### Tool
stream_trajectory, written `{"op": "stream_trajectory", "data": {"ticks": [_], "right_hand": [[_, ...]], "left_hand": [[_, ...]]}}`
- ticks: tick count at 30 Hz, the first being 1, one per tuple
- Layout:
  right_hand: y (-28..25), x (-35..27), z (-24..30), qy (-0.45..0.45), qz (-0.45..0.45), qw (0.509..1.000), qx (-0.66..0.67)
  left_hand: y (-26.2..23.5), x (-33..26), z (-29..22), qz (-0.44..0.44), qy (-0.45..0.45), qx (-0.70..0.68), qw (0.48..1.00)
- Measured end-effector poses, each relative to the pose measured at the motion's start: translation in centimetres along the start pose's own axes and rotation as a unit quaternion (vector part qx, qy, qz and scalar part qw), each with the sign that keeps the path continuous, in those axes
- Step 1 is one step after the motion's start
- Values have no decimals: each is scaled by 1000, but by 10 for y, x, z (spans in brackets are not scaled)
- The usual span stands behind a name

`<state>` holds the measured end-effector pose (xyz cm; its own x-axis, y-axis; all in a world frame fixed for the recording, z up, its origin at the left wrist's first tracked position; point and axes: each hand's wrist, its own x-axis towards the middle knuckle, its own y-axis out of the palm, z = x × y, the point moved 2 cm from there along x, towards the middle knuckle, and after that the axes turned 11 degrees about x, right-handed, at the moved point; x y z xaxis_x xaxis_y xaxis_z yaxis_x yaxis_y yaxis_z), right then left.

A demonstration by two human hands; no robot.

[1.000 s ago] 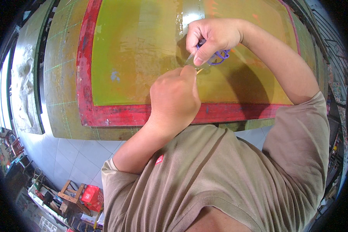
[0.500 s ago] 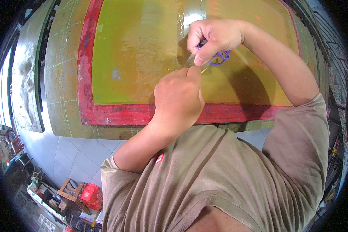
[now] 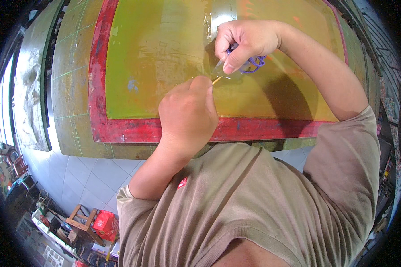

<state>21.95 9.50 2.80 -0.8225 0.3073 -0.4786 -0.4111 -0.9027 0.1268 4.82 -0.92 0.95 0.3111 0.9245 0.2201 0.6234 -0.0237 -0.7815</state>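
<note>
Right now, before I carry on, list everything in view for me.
thin strip: one, yellow, in the left hand
clear piece: one, see-through, in the right hand
cord: count unclear, purple, looped beside the right hand
panel: one, yellow-green, under the hands
frame: one, red, around the panel
lined board: one, olive, under the frame
stool: one, brown, lower left
bag: one, red, beside the stool
floor tiles: several, pale grey, below the board
clutter: uncountable, mixed, lower left
shirt: one, brown, lower middle
left hand: one, bare, centre
right hand: one, bare, upper middle

Two hands (image 3: 188, 111) (image 3: 254, 42), one stick (image 3: 217, 80) (and one frame (image 3: 133, 130)) show.
</note>
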Motion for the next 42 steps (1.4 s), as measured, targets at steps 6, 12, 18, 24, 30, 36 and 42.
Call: {"op": "stream_trajectory", "data": {"ticks": [6,12,18,24,30,36,42], "right_hand": [[1,0,2,-7,0,1000,11],[-3,2,-1,-19,6,1000,2],[-1,3,0,-6,4,1000,-1],[7,-3,15,49,-35,996,-63],[8,-10,36,51,-171,939,-295],[-22,-45,24,-109,-496,792,-339],[14,-118,-11,-243,-643,723,69]], "left_hand": [[-6,0,3,6,-25,13,1000],[-11,2,8,0,-35,19,999],[-14,2,13,1,-51,9,999],[-24,-4,31,-65,-75,-8,995],[-42,-7,53,-113,-114,14,987],[-45,-3,57,-106,-53,128,985],[-27,-22,14,-19,102,270,957]]}}
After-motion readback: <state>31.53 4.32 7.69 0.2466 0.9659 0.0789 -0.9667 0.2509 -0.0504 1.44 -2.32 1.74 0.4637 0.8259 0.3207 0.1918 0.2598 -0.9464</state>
